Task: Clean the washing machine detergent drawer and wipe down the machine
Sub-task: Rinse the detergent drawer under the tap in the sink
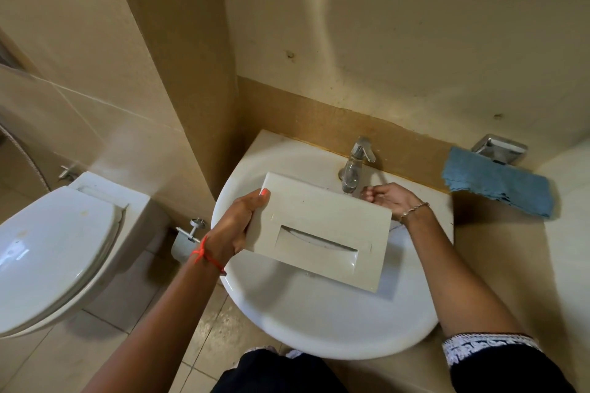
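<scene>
1. Dark clothing [277, 373] fills the bottom edge of the frame, and both forearms reach up from it over the white sink [287, 322]
2. At the centre of the frame the detergent drawer [319, 217] is held above the bowl, probably so that rinse water and loosened residue fall into the sink and not onto the floor
3. Its pale front panel with the recessed handle faces the camera, sloping down toward the lower right; the compartments behind it are hidden
4. On the drawer's left end the left hand [238, 226] grips firmly, thumb on the top face and fingers curled underneath, and seems to carry most of the weight
5. By the drawer's far right corner the right hand [388, 201] sits just under the spout of the tap [354, 169], fingers loosely curled; I cannot tell whether it holds the drawer's hidden edge or only waits for water, nor whether water runs
6. So the drawer lies between the two hands, with its far edge close to the tap for rinsing
7. At the right of the frame a blue cloth [501, 187] lies on the worktop [498, 249], well apart from the hands, likely kept ready for wiping
</scene>
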